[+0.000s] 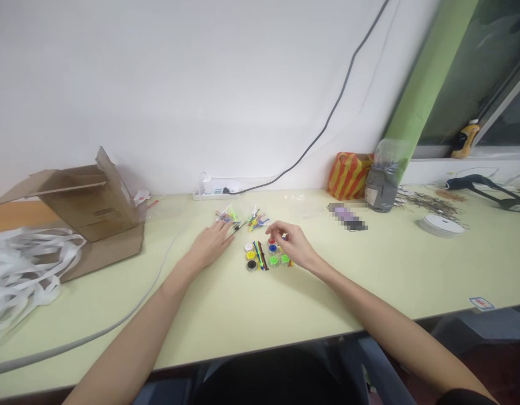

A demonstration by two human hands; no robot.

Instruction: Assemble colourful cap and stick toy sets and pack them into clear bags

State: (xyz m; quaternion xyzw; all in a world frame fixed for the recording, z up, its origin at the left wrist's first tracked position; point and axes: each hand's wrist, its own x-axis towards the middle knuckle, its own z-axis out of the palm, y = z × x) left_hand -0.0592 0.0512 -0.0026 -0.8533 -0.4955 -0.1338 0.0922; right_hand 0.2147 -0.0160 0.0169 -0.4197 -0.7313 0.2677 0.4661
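Note:
My left hand [211,243] lies flat on the pale green table [260,304], fingers stretched out toward a small heap of coloured plastic sticks [227,216]. My right hand [290,243] hovers over a cluster of small round coloured caps [268,256], its fingers curled in a pinch above a red cap; what it holds, if anything, is too small to make out. A bundle of coloured sticks [259,255] lies between the caps. A second heap of sticks [255,219] lies just beyond.
An open cardboard box [91,214] and a pile of white straps [23,270] sit at the left. A power strip [213,191] with a grey cable stands at the wall. A striped bag [348,174], a grey packet [380,185] and a white tape roll [441,225] are at the right.

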